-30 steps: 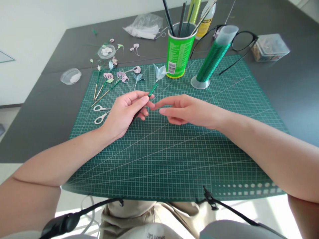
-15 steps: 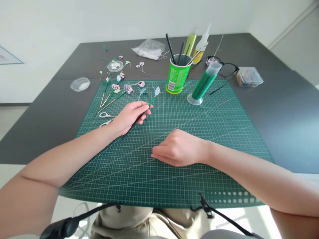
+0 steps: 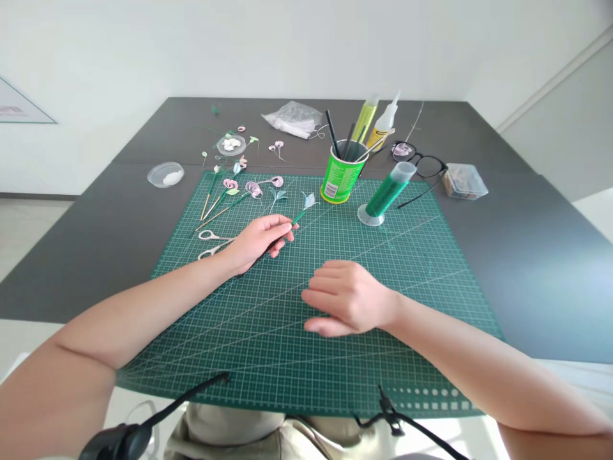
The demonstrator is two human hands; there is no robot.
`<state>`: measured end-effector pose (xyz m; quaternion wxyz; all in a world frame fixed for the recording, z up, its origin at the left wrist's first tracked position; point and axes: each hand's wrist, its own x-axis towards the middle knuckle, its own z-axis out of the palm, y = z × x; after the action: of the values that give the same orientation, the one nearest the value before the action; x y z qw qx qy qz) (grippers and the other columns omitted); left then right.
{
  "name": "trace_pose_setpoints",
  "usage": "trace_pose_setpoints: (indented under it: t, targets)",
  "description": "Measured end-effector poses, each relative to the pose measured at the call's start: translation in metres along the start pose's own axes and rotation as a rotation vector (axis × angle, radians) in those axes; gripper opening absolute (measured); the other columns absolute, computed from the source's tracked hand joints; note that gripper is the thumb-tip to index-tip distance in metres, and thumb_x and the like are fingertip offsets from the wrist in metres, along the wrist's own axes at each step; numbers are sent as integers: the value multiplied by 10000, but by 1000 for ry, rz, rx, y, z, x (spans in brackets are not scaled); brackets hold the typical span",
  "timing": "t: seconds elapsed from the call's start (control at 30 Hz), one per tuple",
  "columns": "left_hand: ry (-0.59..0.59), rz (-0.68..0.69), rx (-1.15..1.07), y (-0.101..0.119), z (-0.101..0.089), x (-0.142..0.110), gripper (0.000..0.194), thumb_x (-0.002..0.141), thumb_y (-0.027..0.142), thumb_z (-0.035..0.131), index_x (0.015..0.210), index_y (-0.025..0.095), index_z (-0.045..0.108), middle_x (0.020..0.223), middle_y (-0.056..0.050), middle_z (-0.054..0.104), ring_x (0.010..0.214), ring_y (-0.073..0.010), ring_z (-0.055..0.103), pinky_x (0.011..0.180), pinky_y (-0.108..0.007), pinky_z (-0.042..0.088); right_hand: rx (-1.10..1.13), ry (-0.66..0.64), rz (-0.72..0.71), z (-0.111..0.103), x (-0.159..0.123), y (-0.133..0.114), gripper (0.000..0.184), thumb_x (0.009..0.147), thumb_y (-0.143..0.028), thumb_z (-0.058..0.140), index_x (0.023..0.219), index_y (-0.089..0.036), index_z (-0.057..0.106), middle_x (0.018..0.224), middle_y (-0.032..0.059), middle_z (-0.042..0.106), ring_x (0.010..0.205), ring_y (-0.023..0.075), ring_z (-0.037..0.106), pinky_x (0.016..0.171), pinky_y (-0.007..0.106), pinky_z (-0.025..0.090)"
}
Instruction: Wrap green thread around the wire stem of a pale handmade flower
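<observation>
My left hand (image 3: 265,239) is closed around a thin dark stick (image 3: 256,260). The stick's upper end is wrapped in green thread and carries a small pale blue flower (image 3: 309,200). To its right, low over the green cutting mat (image 3: 412,268), is my right hand (image 3: 349,297). Its fingers curl loosely and the thumb stands apart from them, with nothing visible between. Scissors (image 3: 208,236) with white handles lie partly behind my left wrist. Just beyond my left hand lies another blue flower piece (image 3: 278,197).
A green can (image 3: 341,179) of dark sticks and a tilted spool of green thread (image 3: 387,195) stand ahead. Behind are a glue bottle (image 3: 383,128), glasses (image 3: 431,166) and a clear box (image 3: 464,182). Pink flowers on sticks (image 3: 230,185) and shallow dishes (image 3: 165,174) are at the left.
My right thumb has parted from the fingers, which were pinched together before. The view has tilted up, so the table sits lower. My left hand keeps its hold on the stick.
</observation>
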<state>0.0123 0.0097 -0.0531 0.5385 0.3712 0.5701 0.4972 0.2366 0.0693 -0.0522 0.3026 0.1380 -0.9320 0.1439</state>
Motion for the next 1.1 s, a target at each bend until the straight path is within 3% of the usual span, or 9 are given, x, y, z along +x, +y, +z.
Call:
trace_pose_setpoints:
  t: [0.07, 0.17, 0.3, 0.63, 0.8, 0.9, 0.97, 1.03, 1.1]
  targets:
    - [-1, -12, 5, 1, 0, 0, 176, 914, 318, 762, 938, 152, 710, 829, -13, 654, 558, -63, 452, 447, -180, 378, 0, 169, 161, -11, 0, 10, 550, 1157, -402, 344, 832, -170, 722, 673, 40, 658, 612, 168, 582, 607, 342, 429]
    - [0, -37, -19, 1, -1, 1, 172, 914, 319, 762, 940, 154, 720, 804, -3, 640, 556, -65, 448, 444, -179, 374, 94, 401, 555, -20, -1, 21, 480, 1150, -357, 378, 901, -199, 758, 718, 48, 666, 690, 185, 612, 693, 365, 462]
    - [-27, -49, -80, 0, -3, 2, 171, 921, 316, 765, 920, 153, 718, 798, -3, 657, 548, -61, 458, 443, -177, 378, 207, 510, 867, -17, 0, 34, 451, 1121, -409, 444, 855, -227, 760, 942, 72, 728, 936, 216, 660, 885, 403, 489]
    - [-103, -42, -126, 0, -5, 4, 164, 948, 296, 766, 978, 137, 739, 812, -22, 706, 523, -63, 519, 454, -200, 423, 644, 241, 983, 0, 0, 42, 360, 1039, -479, 603, 1215, -191, 729, 1312, 151, 753, 1254, 249, 703, 1085, 451, 560]
    - [-81, -9, -161, -1, -3, 5, 180, 944, 307, 763, 962, 133, 719, 799, -5, 698, 517, -56, 513, 460, -190, 422, 1008, 133, 963, 7, 4, 34, 436, 1022, -476, 651, 1381, -232, 693, 1458, 120, 710, 1404, 259, 645, 1247, 514, 457]
    - [-69, 3, -182, -2, -2, 6, 165, 953, 283, 745, 927, 124, 709, 780, 5, 687, 503, -48, 505, 458, -183, 417, 1176, 140, 1047, 7, 8, 30, 503, 1007, -467, 665, 1445, -220, 667, 1319, 105, 785, 1330, 253, 694, 1266, 518, 418]
    - [-61, 5, -199, -1, -2, 8, 142, 969, 259, 722, 945, 119, 713, 779, 7, 687, 496, -43, 498, 455, -178, 410, 1223, 123, 1099, 5, 13, 25, 538, 991, -467, 682, 1452, -189, 662, 1022, 70, 838, 1111, 224, 767, 1212, 500, 457]
    - [-53, 2, -222, -1, -3, 9, 119, 983, 232, 698, 982, 115, 721, 780, 10, 683, 491, -39, 491, 448, -173, 398, 1226, 87, 1114, 3, 16, 17, 482, 974, -468, 703, 1349, -166, 724, 666, -24, 716, 768, 166, 725, 1065, 447, 544]
    - [-48, -7, -247, 0, -4, 9, 106, 991, 210, 683, 1003, 114, 726, 777, 14, 673, 487, -36, 482, 439, -167, 383, 1218, 75, 1122, -2, 17, 5, 393, 968, -502, 703, 1132, -157, 795, 489, -97, 471, 509, 103, 505, 784, 348, 581]
